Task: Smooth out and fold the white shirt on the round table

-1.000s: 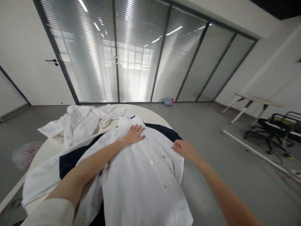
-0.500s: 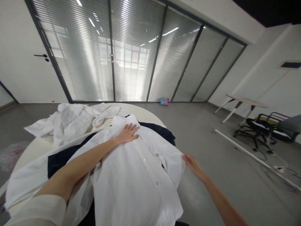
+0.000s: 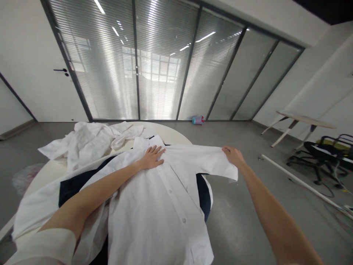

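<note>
The shirt [image 3: 160, 206] lies front up, buttons showing, on a dark cloth [image 3: 74, 182] over the round table [image 3: 171, 137], its collar toward 12 o'clock. The step in hand looks like spreading it flat: one sleeve [image 3: 204, 162] is drawn out toward 3 o'clock, past the table edge and over the floor. The left hand [image 3: 151, 157] rests palm down just below the collar, fingers spread and flat on the cloth, forearm running in from 7 o'clock; it seems to pin the body in place. The right hand [image 3: 234, 155] reaches out at 2 o'clock with arm nearly straight, fingers closed on the sleeve's upper edge near the cuff; whether thumb is under the fabric I cannot tell. A next move would call for a firm pin at the chest and an even pull, so the placket does not skew. A heap of white clothes [image 3: 88, 141] sits at 10 o'clock
</note>
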`<state>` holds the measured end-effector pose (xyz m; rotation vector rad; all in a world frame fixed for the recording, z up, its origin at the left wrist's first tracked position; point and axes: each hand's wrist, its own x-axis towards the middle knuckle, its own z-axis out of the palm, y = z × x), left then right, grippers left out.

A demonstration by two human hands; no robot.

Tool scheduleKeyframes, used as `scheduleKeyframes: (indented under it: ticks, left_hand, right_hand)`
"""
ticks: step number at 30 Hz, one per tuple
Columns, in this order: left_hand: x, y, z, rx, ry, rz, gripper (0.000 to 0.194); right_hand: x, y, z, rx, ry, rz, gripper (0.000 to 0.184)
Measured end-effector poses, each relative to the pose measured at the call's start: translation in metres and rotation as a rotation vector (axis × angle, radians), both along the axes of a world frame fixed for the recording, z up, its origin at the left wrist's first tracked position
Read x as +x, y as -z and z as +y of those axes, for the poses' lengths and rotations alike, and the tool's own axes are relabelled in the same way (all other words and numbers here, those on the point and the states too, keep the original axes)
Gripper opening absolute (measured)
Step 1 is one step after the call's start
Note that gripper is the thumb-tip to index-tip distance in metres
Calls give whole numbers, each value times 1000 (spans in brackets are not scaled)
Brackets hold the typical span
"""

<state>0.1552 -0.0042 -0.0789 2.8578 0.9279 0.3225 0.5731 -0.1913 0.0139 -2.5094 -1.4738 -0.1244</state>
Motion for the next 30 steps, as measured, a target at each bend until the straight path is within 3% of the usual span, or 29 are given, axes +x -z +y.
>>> scheduleKeyframes:
  ticks: [3,7,9,12,14,16,19,22,26,30]
  left_hand:
    - [2,-4,1,28,18,19,64]
    - [15,-24,18,63,17,-4,45]
    - [26,-36,34,61,-16,-22,43]
    - [42,-46,56,57,-59,-24,45]
    - [49,-45,65,50,-99,-12,35]
    - [53,-39,67,47,-164,-13,27]
    - [56,-29,61,60,-291,-61,30]
    - [58,-25,54,59,-347,-124,33]
    - [40,-40,54,8,-269,-186,41]
    - [-32,-71,47,-63,-201,-219,37]
  right_hand:
    - [-16,31,15,-130,81,9,26]
    - [-61,54,38,-82,90,-40,35]
    - [-90,55,55,-8,-28,-45,37]
    - [-133,56,77,100,-316,-39,42]
    - [-155,64,85,74,-412,-56,49]
    - [-168,76,86,-15,-420,-81,57]
    - [-174,91,85,-115,-382,-108,63]
    - [-173,96,84,-131,-356,-113,64]
    - [-173,92,85,-136,-349,-121,63]
    - [-175,92,86,-143,-343,-130,62]
